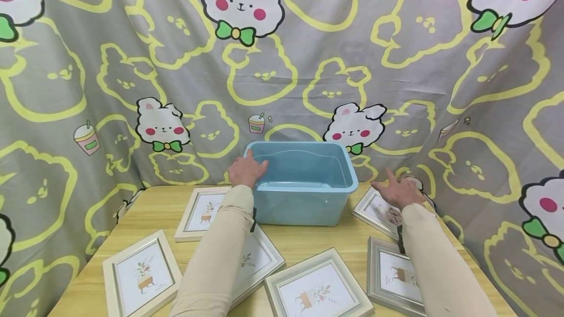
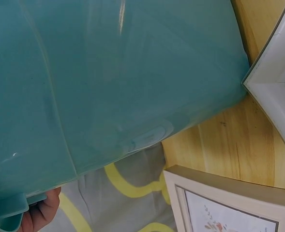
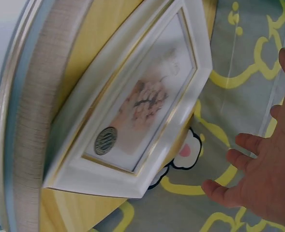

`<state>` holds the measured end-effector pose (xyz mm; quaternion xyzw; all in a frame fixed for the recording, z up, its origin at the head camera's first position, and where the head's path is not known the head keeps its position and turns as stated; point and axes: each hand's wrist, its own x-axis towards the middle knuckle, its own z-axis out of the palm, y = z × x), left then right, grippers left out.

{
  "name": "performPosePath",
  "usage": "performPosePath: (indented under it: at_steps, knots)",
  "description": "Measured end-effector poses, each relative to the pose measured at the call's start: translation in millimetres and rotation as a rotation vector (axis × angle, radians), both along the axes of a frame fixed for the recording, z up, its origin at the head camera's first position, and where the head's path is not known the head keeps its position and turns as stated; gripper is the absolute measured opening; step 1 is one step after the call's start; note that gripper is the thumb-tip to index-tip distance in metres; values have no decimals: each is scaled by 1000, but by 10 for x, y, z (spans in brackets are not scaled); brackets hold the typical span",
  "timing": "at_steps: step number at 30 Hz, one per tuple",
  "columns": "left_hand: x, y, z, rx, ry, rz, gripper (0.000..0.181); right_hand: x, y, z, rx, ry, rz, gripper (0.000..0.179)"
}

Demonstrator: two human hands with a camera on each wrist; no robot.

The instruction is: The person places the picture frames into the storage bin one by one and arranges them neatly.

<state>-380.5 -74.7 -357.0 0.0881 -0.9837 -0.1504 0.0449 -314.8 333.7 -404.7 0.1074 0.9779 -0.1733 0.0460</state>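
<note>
Tub [image 1: 301, 208] is gripped at its rim by the left hand [image 1: 246, 170], most of it placed to that hand's right. The right hand [image 1: 400, 192] is held spread wide, near a white picture frame [image 1: 380, 210].

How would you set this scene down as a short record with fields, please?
left hand: grips the left rim of the blue bin
right hand: fingers spread, holding nothing, near the far-right frame
blue bin: open-topped, towards the far side of the wooden table
picture frames: six visible, lying face up
backdrop: grey cloth, rabbit pattern
</note>
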Motion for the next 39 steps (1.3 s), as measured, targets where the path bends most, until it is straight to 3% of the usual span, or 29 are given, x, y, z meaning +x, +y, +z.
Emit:
performPosePath:
  at_steps: [17,29,39]
  knots:
    - [15,22,-15,-23,10,1,78,152,114,-175,-112,-95,-27,103]
    - [4,14,-10,-42,-7,20,77,162,137,-296,-128,-170,7,104]
    - [4,15,-9,-58,0,12,77,171,220,-390,-111,-171,9,104]
